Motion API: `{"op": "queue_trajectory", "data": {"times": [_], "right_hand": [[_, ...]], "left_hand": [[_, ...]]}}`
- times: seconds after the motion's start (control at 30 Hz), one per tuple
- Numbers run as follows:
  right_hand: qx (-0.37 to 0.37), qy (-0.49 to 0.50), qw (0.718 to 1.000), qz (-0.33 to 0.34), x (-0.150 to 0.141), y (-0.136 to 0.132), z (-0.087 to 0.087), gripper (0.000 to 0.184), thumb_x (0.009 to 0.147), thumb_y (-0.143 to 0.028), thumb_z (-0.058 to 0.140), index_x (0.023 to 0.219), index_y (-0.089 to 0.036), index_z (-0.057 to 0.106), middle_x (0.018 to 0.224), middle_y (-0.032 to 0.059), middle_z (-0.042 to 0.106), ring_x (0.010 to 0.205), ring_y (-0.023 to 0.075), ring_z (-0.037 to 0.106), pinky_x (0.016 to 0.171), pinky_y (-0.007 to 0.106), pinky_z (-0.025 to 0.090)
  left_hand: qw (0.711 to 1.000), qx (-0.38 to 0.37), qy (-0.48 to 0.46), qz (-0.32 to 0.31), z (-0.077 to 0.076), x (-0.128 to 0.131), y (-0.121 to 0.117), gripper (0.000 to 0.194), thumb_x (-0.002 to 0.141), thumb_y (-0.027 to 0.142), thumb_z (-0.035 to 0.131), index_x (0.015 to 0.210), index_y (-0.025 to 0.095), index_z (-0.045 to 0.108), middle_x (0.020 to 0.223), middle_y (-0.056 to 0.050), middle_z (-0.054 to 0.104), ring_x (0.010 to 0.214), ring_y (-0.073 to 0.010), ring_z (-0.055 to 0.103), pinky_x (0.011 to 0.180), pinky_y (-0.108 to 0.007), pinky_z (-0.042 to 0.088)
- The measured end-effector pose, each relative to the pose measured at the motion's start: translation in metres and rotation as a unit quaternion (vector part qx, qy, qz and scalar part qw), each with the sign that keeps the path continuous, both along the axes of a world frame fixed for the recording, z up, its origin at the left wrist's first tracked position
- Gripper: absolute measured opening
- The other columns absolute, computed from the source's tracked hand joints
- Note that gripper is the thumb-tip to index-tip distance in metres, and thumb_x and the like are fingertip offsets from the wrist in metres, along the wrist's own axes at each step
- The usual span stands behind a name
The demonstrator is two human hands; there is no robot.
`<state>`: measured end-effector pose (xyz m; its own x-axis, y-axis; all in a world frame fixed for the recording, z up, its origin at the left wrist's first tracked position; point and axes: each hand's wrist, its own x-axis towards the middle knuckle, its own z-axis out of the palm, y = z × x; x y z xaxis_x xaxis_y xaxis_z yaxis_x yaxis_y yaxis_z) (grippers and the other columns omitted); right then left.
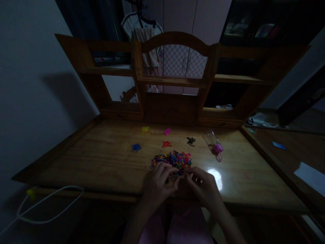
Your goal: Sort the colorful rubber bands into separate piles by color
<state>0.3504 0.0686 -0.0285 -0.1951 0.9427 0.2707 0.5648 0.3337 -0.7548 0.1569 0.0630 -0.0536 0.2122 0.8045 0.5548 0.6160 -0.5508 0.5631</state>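
Note:
A mixed pile of small coloured bands (175, 159), which look like little elastic hair ties, lies near the table's front edge. At the pile's near left side is my left hand (161, 179), its fingers curved and the thumb apart from the index finger. My right hand (203, 184) is at the near right edge, thumb and index fingertips close together; whatever they hold is too small and dark to make out. Beyond the pile lie separate little heaps: blue (136, 147), yellow (145, 130), pink (167, 131), red (167, 144) and black (191, 141).
A clear container with a pink lid (217, 148) and strap lies right of the heaps. Wooden shelving (172, 81) stands along the table's back. A white cable (50, 196) loops at the front left. Paper (311, 178) lies on a surface at the right.

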Motion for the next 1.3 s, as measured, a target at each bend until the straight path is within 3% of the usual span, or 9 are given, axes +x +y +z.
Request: {"op": "queue_trajectory", "data": {"times": [0.13,0.3,0.43,0.67,0.9,1.07,1.17,1.3], "right_hand": [[0.103,-0.052,0.990,-0.086,0.040,0.063,0.013,0.019,0.089,-0.030,0.054,0.093,-0.020,0.069,0.083,0.0039,0.070,0.061,0.0136,0.058,0.057,0.025,0.043],[0.068,-0.241,0.968,-0.021,0.071,0.146,0.014,0.016,0.083,-0.022,0.056,0.088,-0.020,0.072,0.085,0.0052,0.071,0.071,0.0169,0.062,0.064,0.026,0.042],[0.049,-0.271,0.961,0.001,0.068,0.167,0.009,0.015,0.081,-0.024,0.060,0.084,-0.022,0.074,0.079,0.0042,0.072,0.069,0.0179,0.063,0.064,0.026,0.041],[0.049,-0.262,0.964,-0.008,0.075,0.161,0.007,0.019,0.084,-0.025,0.055,0.090,-0.021,0.073,0.086,0.0070,0.073,0.075,0.0193,0.064,0.065,0.027,0.042],[0.023,-0.236,0.969,0.071,0.075,0.149,0.006,0.016,0.082,-0.023,0.058,0.085,-0.022,0.074,0.083,0.0037,0.072,0.073,0.0184,0.063,0.069,0.030,0.046],[0.040,-0.181,0.981,0.060,0.073,0.153,0.002,0.019,0.083,-0.023,0.056,0.093,-0.021,0.072,0.091,0.0055,0.071,0.074,0.0181,0.062,0.069,0.031,0.048],[0.062,-0.150,0.986,0.041,0.064,0.139,0.020,0.017,0.086,-0.025,0.056,0.091,-0.020,0.071,0.089,0.0059,0.071,0.069,0.0164,0.061,0.063,0.029,0.048],[0.137,-0.056,0.989,-0.002,0.044,0.070,0.069,0.022,0.093,-0.030,0.052,0.104,-0.021,0.068,0.091,0.0064,0.069,0.068,0.0152,0.061,0.058,0.026,0.047]], "left_hand": [[0.999,-0.045,-0.024,0.001,0.000,0.001,0.000,0.022,0.091,0.017,0.054,0.110,0.023,0.061,0.104,-0.005,0.060,0.103,-0.0193,0.054,0.095,-0.035,0.044],[0.998,-0.058,-0.018,-0.002,-0.002,0.002,0.001,0.021,0.093,0.017,0.052,0.109,0.025,0.063,0.102,-0.004,0.061,0.103,-0.0196,0.054,0.092,-0.035,0.045],[0.998,-0.058,-0.012,-0.004,-0.001,0.002,0.001,0.020,0.093,0.016,0.051,0.104,0.025,0.065,0.101,-0.003,0.061,0.100,-0.0190,0.055,0.090,-0.034,0.045],[0.996,-0.083,-0.030,-0.020,0.005,0.000,0.001,0.018,0.094,0.016,0.051,0.101,0.025,0.066,0.101,-0.003,0.061,0.100,-0.0177,0.055,0.088,-0.031,0.045],[0.994,-0.087,-0.047,-0.037,0.003,0.000,0.002,0.019,0.095,0.018,0.049,0.102,0.024,0.066,0.101,-0.003,0.060,0.101,-0.0171,0.055,0.089,-0.030,0.045],[0.994,-0.089,-0.044,-0.034,0.005,0.000,0.001,0.019,0.095,0.017,0.049,0.101,0.024,0.066,0.102,-0.004,0.061,0.101,-0.0175,0.055,0.090,-0.031,0.045],[0.995,-0.087,-0.049,-0.030,0.004,0.000,0.001,0.019,0.095,0.017,0.050,0.101,0.025,0.066,0.101,-0.003,0.061,0.100,-0.0171,0.056,0.089,-0.030,0.045],[0.995,-0.075,-0.059,-0.010,0.000,0.000,0.002,0.018,0.093,0.015,0.051,0.099,0.024,0.066,0.099,-0.003,0.063,0.097,-0.0172,0.057,0.087,-0.030,0.045]]}}
